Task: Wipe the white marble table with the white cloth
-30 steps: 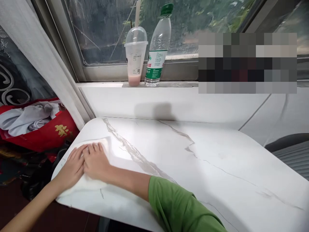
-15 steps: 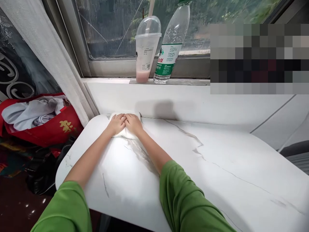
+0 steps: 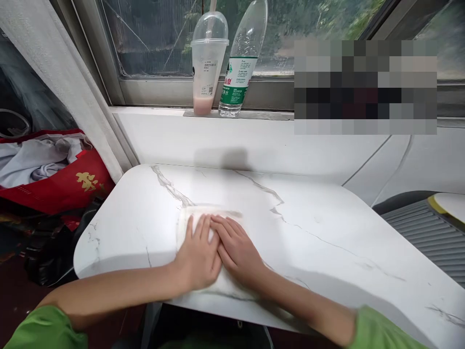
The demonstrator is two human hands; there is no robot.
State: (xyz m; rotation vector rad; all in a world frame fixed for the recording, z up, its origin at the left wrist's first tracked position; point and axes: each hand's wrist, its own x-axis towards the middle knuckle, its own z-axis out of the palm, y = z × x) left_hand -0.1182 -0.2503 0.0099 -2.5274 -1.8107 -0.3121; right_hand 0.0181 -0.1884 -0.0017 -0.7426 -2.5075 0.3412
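Note:
A folded white cloth (image 3: 228, 285) lies flat on the white marble-patterned table (image 3: 119, 218), close to its near edge. My left hand (image 3: 199, 254) rests palm down on the cloth, with its fingers stretched out and slightly spread. Beside it my right hand (image 3: 238, 249) also presses flat on the cloth, its fingers extended and pointing up and to the left. The two hands touch at thumbs and fingertips, the right one partly over the left. Both palms are hidden against the cloth.
On the window ledge stand a domed plastic cup (image 3: 209, 68) with pink drink and a leaning water bottle (image 3: 241, 68). A red bag (image 3: 61, 179) of pale fabric and a white curtain (image 3: 61, 72) are at left. A grey ribbed surface (image 3: 417, 232) lies at right.
Both hands and the cloth have come from the table's far edge by the wall to near its front edge. My elbows are now bent outward. The view has shifted slightly.

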